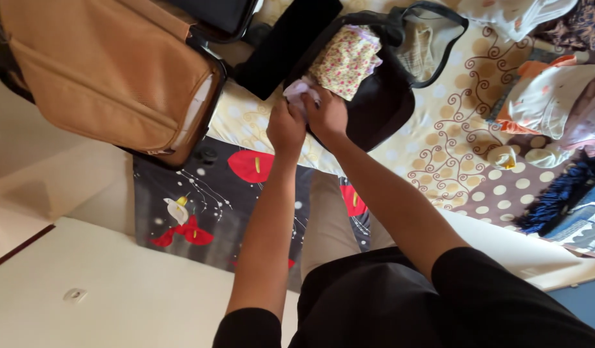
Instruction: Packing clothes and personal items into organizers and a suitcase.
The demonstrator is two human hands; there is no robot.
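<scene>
A pale cloth [299,90] is being gripped by both the left hand [286,127] and the right hand [327,116], fingers seemingly closed on it. It is being held at the near rim of the black bag [375,109], just before the floral bundle [346,61].

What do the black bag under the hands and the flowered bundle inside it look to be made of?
The black bag looks like soft woven synthetic cloth, matte: it sags and its opened flap shows mesh lining. The flowered bundle looks like thin printed cotton, matte, folded with soft creases. Both hands, left hand and right hand, pinch a small pale cloth, likely light fabric; its weave is too small to tell.
</scene>
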